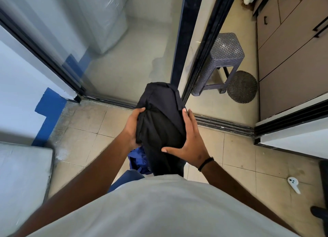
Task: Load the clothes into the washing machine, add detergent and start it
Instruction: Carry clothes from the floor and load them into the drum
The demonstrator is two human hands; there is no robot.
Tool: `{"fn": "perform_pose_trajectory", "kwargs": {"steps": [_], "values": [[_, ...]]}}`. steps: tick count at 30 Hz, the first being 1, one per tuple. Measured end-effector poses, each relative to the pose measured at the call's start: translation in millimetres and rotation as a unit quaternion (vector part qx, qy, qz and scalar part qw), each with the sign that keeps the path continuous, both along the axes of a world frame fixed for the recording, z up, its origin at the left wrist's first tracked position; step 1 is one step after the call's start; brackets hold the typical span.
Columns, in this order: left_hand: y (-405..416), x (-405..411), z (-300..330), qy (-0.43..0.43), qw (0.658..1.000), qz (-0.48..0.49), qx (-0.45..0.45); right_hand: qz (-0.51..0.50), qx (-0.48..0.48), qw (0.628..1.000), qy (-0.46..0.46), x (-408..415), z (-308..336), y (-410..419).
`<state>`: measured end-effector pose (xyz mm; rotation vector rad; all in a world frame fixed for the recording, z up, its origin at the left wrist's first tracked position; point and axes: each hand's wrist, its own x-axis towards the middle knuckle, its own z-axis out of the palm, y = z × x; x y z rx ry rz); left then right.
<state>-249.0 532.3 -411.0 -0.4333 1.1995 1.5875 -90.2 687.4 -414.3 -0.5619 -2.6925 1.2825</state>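
Both hands clasp a bundle of black clothes (160, 119) held above a beige tiled floor (239, 156): the left hand (132, 128) curls round its left side, the right hand (190, 142) wraps its right side. Blue cloth (138, 161) hangs beneath. Ahead stands a glass sliding door (124, 50), its track (221, 124) crossing the floor; a woven stool (225, 59) and round mat (242, 86) sit beyond, beside brown cabinets (291, 59)

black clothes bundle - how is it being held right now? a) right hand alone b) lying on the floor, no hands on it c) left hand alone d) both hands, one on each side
d: the left hand grips one side of the black clothes bundle and the right hand clasps the other, holding it above the tiled floor.
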Motion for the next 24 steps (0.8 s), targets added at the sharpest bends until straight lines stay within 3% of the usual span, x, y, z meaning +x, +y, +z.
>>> {"fn": "perform_pose_trajectory", "kwargs": {"steps": [2, 4, 6, 8, 10, 13, 16, 20, 22, 24], "values": [[2.0, 4.7, 0.4, -0.044, 0.997, -0.027, 0.058, -0.062, -0.155, 0.986, 0.009, -4.2, 2.3, -5.1], [5.5, 14.8, 0.5, -0.068, 0.993, -0.033, 0.091, -0.091, -0.306, 0.947, 0.022, -9.9, 5.8, -5.3], [6.5, 24.2, -1.0, -0.089, 0.993, -0.026, 0.071, -0.096, -0.397, 0.912, 0.026, -17.2, 11.1, -3.1], [4.8, 28.1, -4.0, -0.102, 0.994, -0.026, -0.005, -0.116, -0.425, 0.897, 0.033, -24.4, 15.5, 0.5], [6.8, 26.2, -3.2, -0.077, 0.991, -0.033, -0.103, -0.145, -0.39, 0.908, 0.04, -27.3, 18.9, 6.1], [11.6, 13.1, 5.1, 0.054, 0.976, -0.027, -0.21, -0.142, -0.253, 0.956, 0.043, -24.8, 18.5, 17.0], [4.8, 4.8, 24.1, 0.165, 0.961, -0.003, -0.223, -0.081, -0.062, 0.994, 0.036, -21.8, 17.1, 17.7], [-5.5, 8.6, 48.6, 0.154, 0.975, -0.068, -0.148, 0.045, 0.131, 0.989, 0.046, -30.6, 15.9, -2.8], [-12.7, 11.1, 51.2, 0.132, 0.977, -0.067, -0.153, 0.117, 0.153, 0.979, 0.066, -43.4, 20.1, -22.2], [-27.3, 9.8, 46.2, 0.102, 0.978, -0.006, -0.182, 0.177, 0.132, 0.971, 0.095, -53.7, 26.5, -44.2]]}}
